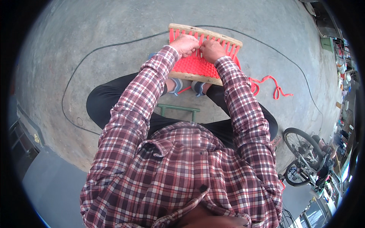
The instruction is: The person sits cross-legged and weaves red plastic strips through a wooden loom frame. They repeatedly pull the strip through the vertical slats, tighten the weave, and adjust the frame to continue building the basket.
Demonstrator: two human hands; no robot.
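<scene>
In front of my feet is a wooden frame (232, 40) strung with bright red cord. Its near half carries a dense red weave (194, 68), while separate red strands run to the far bar. My left hand (185, 45) is closed over the strands left of the middle, fingertips pinched on red cord. Close beside it, almost touching, my right hand (213, 51) is also pinched on the cord. Both hands hide the point where their fingertips meet it. A loose red cord tail (278, 90) leaves the frame's right side and lies curled on the floor.
A green metal bar stool (178, 108) shows between my legs. A thin dark cable (81, 62) loops over the concrete floor around the frame. To the right lies a bicycle (304, 148), and mixed clutter (342, 87) lines the right edge.
</scene>
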